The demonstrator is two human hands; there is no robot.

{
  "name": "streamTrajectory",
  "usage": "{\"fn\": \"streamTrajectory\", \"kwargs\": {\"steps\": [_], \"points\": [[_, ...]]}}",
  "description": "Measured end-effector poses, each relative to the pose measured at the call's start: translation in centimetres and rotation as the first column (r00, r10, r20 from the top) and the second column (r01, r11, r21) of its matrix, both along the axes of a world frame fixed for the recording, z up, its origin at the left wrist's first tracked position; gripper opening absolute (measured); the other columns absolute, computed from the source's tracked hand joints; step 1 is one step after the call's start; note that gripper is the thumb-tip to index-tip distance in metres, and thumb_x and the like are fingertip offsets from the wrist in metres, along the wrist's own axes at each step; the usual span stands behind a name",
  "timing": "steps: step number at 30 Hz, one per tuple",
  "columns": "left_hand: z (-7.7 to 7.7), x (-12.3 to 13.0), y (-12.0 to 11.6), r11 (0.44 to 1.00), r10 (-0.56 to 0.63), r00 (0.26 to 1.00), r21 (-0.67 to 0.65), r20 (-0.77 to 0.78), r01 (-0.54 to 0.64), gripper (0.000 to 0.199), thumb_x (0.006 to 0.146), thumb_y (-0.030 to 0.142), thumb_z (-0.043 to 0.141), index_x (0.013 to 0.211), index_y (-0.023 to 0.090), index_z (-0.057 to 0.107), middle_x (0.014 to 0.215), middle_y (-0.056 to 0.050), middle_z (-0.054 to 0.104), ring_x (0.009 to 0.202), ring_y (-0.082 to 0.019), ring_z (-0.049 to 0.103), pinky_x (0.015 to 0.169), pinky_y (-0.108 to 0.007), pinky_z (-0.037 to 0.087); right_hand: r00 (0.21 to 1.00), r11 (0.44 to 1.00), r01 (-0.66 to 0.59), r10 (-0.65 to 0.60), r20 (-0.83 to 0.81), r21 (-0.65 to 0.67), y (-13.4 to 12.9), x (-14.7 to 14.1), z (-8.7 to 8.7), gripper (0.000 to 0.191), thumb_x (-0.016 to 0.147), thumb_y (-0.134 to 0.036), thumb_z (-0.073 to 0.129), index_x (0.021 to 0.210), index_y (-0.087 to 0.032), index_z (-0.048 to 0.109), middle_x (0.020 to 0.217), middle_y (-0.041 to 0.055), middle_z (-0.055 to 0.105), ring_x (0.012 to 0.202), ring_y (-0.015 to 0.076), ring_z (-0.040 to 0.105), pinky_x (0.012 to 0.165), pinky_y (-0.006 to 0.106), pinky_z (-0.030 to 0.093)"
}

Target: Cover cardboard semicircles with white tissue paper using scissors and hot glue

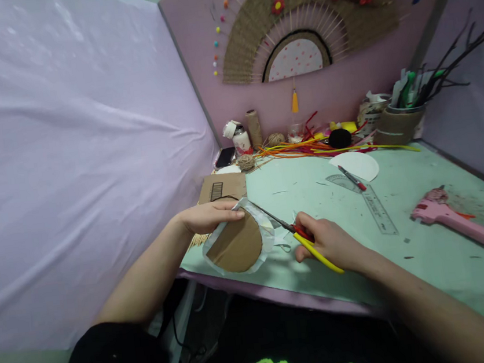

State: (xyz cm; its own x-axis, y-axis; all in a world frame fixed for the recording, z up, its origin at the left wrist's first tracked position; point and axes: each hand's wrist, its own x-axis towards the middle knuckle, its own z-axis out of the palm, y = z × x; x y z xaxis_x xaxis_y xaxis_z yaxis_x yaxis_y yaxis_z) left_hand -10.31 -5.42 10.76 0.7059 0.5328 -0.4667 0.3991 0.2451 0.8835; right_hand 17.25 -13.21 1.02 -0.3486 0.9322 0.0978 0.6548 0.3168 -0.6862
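Observation:
A brown cardboard disc [237, 244] with a pale paper or cloth border is held by my left hand [209, 216], thumb on the cardboard and the fingers behind its upper edge. My right hand [328, 241] grips scissors [319, 252] with one yellow and one red handle. The blades point up and left, with their tips close to the border at the top of the disc. Whether the blades touch the border is hard to tell. Small pale scraps lie on the table beneath the scissors.
Behind my left hand lies a cardboard piece [224, 185]. A ruler [379, 212], red pen [352, 177] and white paper piece [360, 165] are beyond my right hand. A pink glue gun [460, 220] is at right. Jars, twine and colored stems line the back; a large fan [248, 47] hangs above.

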Motion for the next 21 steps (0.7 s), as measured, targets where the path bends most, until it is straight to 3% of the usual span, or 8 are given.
{"fn": "streamTrajectory", "kwargs": {"steps": [8,14,21], "points": [[0.02,0.02,0.01,0.992,0.11,0.993,-0.069,0.049,-0.106,0.041,0.073,0.047,0.078,0.1,0.018,0.068,0.103,-0.004,0.071,0.096,-0.017,0.063,0.089,-0.032,0.046,1.0,1.0,-0.017,0.017,0.021,-0.025,0.0,0.12,-0.04,0.054,0.071,-0.071,0.062,0.077,-0.026,0.033,0.06,-0.005,0.049,0.055,0.016,0.043,0.052,0.025,0.027],[-0.35,0.33,0.06,0.997,0.069,0.997,-0.034,0.035,-0.068,0.039,0.076,0.049,0.075,0.096,0.017,0.069,0.097,-0.004,0.071,0.09,-0.017,0.063,0.083,-0.031,0.047,0.998,0.998,-0.065,0.065,0.001,-0.019,-0.12,0.27,-0.05,0.054,0.072,-0.072,0.059,0.081,-0.026,0.033,0.062,-0.0051,0.049,0.055,0.0158,0.042,0.052,0.026,0.028],[-0.57,0.58,0.26,0.999,0.04,0.999,-0.035,-0.003,-0.04,0.035,0.078,0.048,0.073,0.098,0.018,0.069,0.1,-0.003,0.071,0.1,-0.019,0.062,0.091,-0.033,0.045,0.997,0.996,-0.072,0.074,0.035,-0.042,-0.13,0.19,0.08,0.053,0.073,-0.071,0.058,0.081,-0.026,0.032,0.062,-0.0051,0.048,0.055,0.0163,0.043,0.053,0.026,0.027]]}}
